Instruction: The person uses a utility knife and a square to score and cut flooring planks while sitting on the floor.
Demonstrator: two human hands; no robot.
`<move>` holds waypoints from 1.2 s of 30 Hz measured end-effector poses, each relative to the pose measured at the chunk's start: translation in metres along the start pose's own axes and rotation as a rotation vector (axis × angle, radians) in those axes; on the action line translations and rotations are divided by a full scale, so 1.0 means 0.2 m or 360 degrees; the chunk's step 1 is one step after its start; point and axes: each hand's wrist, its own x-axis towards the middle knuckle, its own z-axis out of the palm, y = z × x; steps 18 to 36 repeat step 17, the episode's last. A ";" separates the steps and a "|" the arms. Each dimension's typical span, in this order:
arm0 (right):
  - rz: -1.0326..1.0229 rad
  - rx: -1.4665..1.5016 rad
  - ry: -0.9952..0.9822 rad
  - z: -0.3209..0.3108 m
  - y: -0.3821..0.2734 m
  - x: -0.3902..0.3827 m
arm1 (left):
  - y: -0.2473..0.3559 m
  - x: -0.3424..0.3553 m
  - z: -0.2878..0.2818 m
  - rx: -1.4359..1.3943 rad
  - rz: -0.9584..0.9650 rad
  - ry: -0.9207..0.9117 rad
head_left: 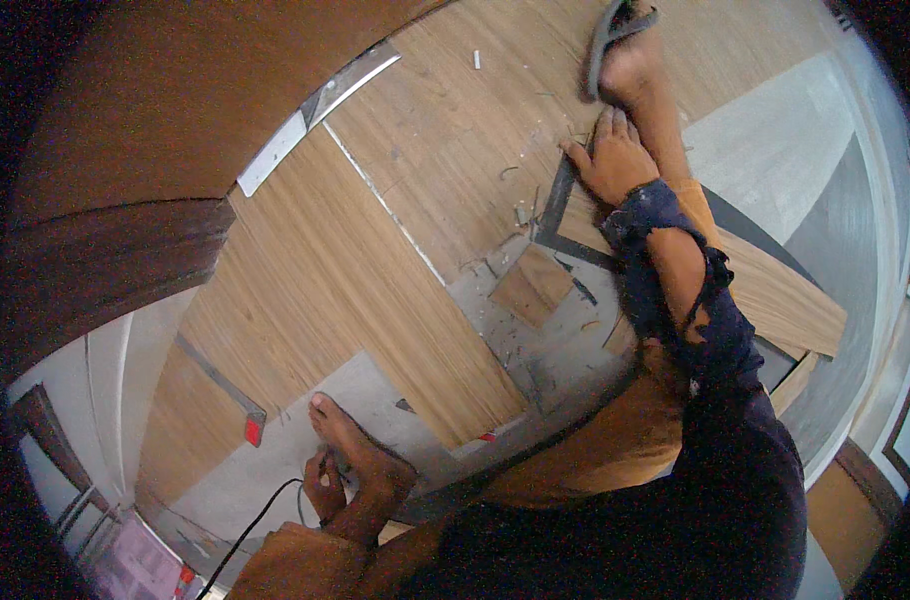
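My right hand (617, 165) lies with its fingers spread at the upper right, beside my sandaled foot (630, 65). It rests at the top end of a dark grey L-shaped edge (555, 222) around a wood-look piece. At the lower left, my left hand (322, 488) is curled down beside my bare foot (370, 460). Its fingers are closed, and a small dark thing shows at them, too small to name. A black cable (250, 530) loops close to that hand. Wood-look planks (345, 290) cover the floor between my hands.
A square plank offcut (535, 287) and scattered scraps lie on the grey subfloor (565, 365). A flat grey bar with a red end (253, 430) lies at the left. Loose planks (775, 290) lie at the right. A brown panel (175, 110) stands at the upper left.
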 end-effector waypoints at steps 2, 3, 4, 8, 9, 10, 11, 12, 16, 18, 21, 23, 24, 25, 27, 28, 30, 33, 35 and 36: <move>0.0025 0.0084 0.0018 -0.01 0.02 -0.01 | 0.01 0.03 -0.06 -0.0007 0.0033 0.0114; -0.0008 0.0083 0.0015 -0.02 0.03 -0.01 | 0.01 0.03 -0.07 -0.0006 0.0027 0.0118; -0.0042 0.0085 0.0010 -0.02 0.02 -0.01 | 0.00 0.03 -0.08 -0.0006 0.0016 0.0104; 0.0020 0.0034 0.0073 0.02 0.01 -0.03 | -0.02 -0.02 0.04 -0.0007 -0.0107 -0.0178; -0.0026 -0.0064 0.0144 0.07 0.03 -0.03 | -0.01 -0.04 0.10 -0.0002 -0.0154 -0.0305; -0.0088 -0.0152 0.0212 0.07 0.00 -0.03 | 0.00 -0.05 0.13 0.0017 -0.0205 -0.0415; -0.0022 -0.0056 0.0096 0.06 -0.02 -0.03 | 0.00 -0.06 0.16 0.0028 -0.0253 -0.0514; -0.0024 -0.0059 0.0096 0.05 -0.05 -0.05 | 0.00 -0.06 0.17 -0.0002 -0.0302 -0.0536; -0.0117 -0.0121 0.0133 0.04 -0.10 -0.12 | -0.03 -0.05 0.19 -0.0162 -0.0580 -0.0502; -0.0126 -0.0099 0.0094 0.02 -0.11 -0.14 | -0.16 -0.02 0.03 -0.0153 -0.0576 -0.0508; -0.0126 -0.0099 0.0094 0.02 -0.11 -0.14 | -0.16 -0.02 0.03 -0.0153 -0.0576 -0.0508; -0.0126 -0.0099 0.0094 0.02 -0.11 -0.14 | -0.16 -0.02 0.03 -0.0153 -0.0576 -0.0508; -0.0126 -0.0099 0.0094 0.02 -0.11 -0.14 | -0.16 -0.02 0.03 -0.0153 -0.0576 -0.0508; -0.0126 -0.0099 0.0094 0.02 -0.11 -0.14 | -0.16 -0.02 0.03 -0.0153 -0.0576 -0.0508; -0.0126 -0.0099 0.0094 0.02 -0.11 -0.14 | -0.16 -0.02 0.03 -0.0153 -0.0576 -0.0508; -0.0126 -0.0099 0.0094 0.02 -0.11 -0.14 | -0.16 -0.02 0.03 -0.0153 -0.0576 -0.0508; -0.0126 -0.0099 0.0094 0.02 -0.11 -0.14 | -0.16 -0.02 0.03 -0.0153 -0.0576 -0.0508; -0.0126 -0.0099 0.0094 0.02 -0.11 -0.14 | -0.16 -0.02 0.03 -0.0153 -0.0576 -0.0508; -0.0126 -0.0099 0.0094 0.02 -0.11 -0.14 | -0.16 -0.02 0.03 -0.0153 -0.0576 -0.0508; -0.0126 -0.0099 0.0094 0.02 -0.11 -0.14 | -0.16 -0.02 0.03 -0.0153 -0.0576 -0.0508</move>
